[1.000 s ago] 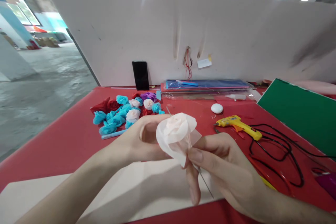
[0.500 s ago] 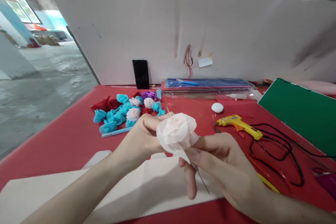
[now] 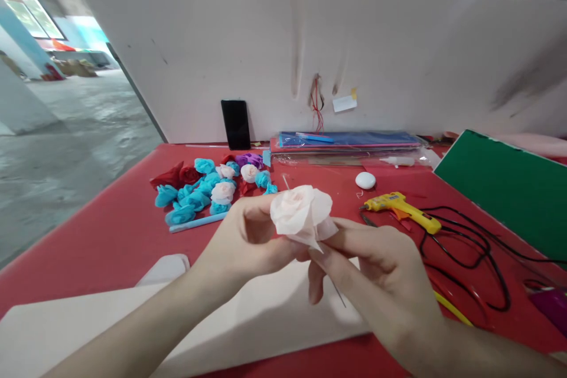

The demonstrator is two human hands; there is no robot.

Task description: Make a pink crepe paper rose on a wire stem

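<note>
A pale pink paper rose (image 3: 302,212) is held up between my two hands over the table. My left hand (image 3: 257,242) grips it from the left, thumb against the base of the petals. From the right, the thumb and fingers of my right hand (image 3: 367,266) pinch the rose's lower edge. A thin wire stem (image 3: 339,292) slants out below the fingers. Beneath the hands lies a long sheet of pale pink paper (image 3: 221,331), and cut petal pieces (image 3: 165,269) rest at its far left edge.
Several blue, red, pink and purple paper flowers (image 3: 195,192) lie at the back left. A yellow glue gun (image 3: 403,211) with a black cord and a white egg-shaped object (image 3: 365,181) are to the right. A phone (image 3: 236,124) leans on the white board; a green board (image 3: 509,189) stands right.
The loose outer petal has been folded in against the rose, which now looks more compact. My left thumb has moved under the petals, and the rose is tilted slightly differently.
</note>
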